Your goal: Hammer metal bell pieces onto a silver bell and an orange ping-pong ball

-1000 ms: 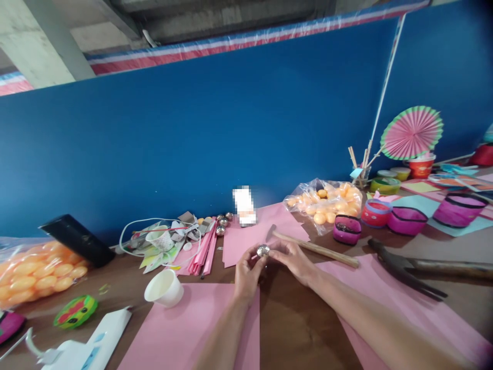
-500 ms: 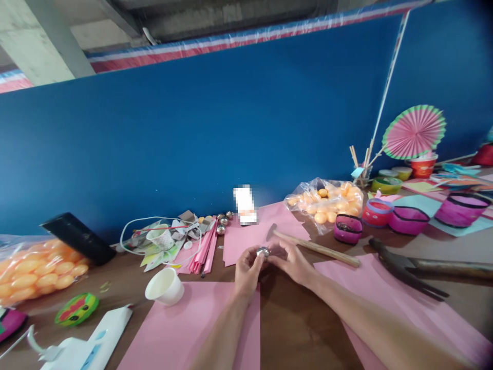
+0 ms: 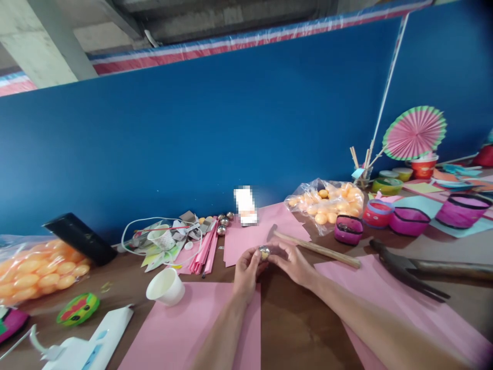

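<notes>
Between my two hands is a small shiny silver ball [image 3: 264,252], above the brown table. My left hand [image 3: 246,270] pinches its left side with thumb and fingers. The fingertips of my right hand [image 3: 290,261] close on its right side. Just behind my hands, a hammer [image 3: 318,248] with a wooden handle lies partly on pink paper [image 3: 281,218]. Several similar silver balls [image 3: 222,224] sit near the blue wall. A white cup [image 3: 166,288] stands left of my left hand on a pink sheet [image 3: 185,329].
Bagged orange balls [image 3: 334,203] lie at the back right, with more [image 3: 42,270] at far left. A claw hammer [image 3: 408,272], magenta pouches [image 3: 409,221] and a paper fan [image 3: 416,132] are at right. A power strip [image 3: 96,341] and black object [image 3: 79,239] are at left.
The silver ball has turned slightly between my fingers, and my left thumb has shifted off its front, leaving more of it visible. The objects on the table have not moved.
</notes>
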A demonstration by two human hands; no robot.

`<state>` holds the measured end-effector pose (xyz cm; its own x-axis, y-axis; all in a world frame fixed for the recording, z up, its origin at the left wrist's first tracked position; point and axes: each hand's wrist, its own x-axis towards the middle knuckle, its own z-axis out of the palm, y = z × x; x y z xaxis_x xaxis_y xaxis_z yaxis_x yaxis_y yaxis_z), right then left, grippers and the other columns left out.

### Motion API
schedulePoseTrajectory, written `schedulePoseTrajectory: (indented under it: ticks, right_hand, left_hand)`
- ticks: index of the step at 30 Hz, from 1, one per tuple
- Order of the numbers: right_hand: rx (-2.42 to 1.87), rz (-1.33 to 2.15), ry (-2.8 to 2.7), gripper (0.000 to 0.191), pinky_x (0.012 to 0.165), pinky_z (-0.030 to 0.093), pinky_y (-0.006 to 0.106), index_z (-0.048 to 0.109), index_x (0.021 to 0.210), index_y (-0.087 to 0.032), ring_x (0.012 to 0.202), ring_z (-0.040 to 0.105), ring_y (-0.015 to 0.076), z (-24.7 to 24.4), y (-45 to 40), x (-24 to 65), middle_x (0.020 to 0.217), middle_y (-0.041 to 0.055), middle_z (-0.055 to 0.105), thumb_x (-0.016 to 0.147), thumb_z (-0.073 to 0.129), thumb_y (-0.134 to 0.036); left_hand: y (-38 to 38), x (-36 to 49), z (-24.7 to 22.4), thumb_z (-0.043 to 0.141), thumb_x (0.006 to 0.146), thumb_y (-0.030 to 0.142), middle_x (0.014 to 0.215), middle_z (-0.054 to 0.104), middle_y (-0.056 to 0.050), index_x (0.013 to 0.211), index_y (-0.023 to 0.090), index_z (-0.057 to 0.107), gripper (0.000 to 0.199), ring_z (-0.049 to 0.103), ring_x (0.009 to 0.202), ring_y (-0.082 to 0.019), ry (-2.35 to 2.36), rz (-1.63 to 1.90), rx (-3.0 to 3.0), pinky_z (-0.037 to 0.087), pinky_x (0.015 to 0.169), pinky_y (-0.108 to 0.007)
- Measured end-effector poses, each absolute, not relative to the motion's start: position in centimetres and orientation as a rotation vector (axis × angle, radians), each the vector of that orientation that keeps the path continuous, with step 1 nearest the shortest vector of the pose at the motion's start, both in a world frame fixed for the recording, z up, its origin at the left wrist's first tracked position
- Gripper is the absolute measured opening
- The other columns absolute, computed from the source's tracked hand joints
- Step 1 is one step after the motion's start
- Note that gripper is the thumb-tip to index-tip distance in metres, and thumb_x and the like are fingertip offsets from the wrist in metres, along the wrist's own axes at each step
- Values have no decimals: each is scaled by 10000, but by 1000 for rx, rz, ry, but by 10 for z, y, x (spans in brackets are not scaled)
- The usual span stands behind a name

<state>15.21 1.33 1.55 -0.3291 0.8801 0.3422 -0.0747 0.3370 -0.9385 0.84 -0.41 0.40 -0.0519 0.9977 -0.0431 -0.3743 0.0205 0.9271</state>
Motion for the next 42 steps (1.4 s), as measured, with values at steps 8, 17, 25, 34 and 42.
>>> schedulePoseTrajectory:
  ticks: [8, 17, 25, 34, 42]
  right_hand:
    - [-728, 1181, -1597, 306, 804, 457, 337, 564, 1054, -196, 874, 581, 195, 9, 17, 151, 968, 55, 623, 768, 580, -305]
    - [-753, 1023, -1697, 269, 775, 468, 317, 564, 1042, -197, 884, 585, 195, 13, 13, 152, 958, 49, 629, 788, 556, -285]
    - [-986, 470, -1980, 190, 799, 413, 334, 601, 936, -184, 879, 549, 195, 8, 17, 162, 920, 66, 617, 847, 450, -257]
    - [-974, 196, -2433, 201, 741, 390, 278, 645, 906, -216, 826, 491, 173, 13, 13, 156, 805, 54, 591, 851, 452, -224]
    - [-1032, 202, -2397, 140, 711, 385, 269, 606, 765, -179, 782, 508, 167, 8, 14, 156, 766, 43, 598, 822, 480, -200]
  left_hand:
    - [-5, 10, 5, 581, 716, 411, 867, 644, -87, 927, 126, 610, 356, 602, 766, -152, 905, 1393, 879, 497, 716, -283]
    - [-7, 9, 5, 649, 671, 338, 899, 646, -79, 954, 150, 597, 343, 612, 756, -137, 897, 1369, 889, 490, 658, -233]
    - [-2, 4, 6, 653, 676, 314, 759, 649, -21, 831, 157, 580, 232, 615, 641, -107, 820, 1500, 597, 509, 610, -223]
    - [1, 2, 7, 619, 716, 296, 705, 646, -45, 792, 124, 574, 193, 613, 604, -108, 795, 1528, 510, 527, 596, -223]
    - [1, 3, 5, 631, 702, 316, 671, 643, -31, 796, 133, 564, 216, 619, 598, -112, 803, 1514, 514, 525, 587, -220]
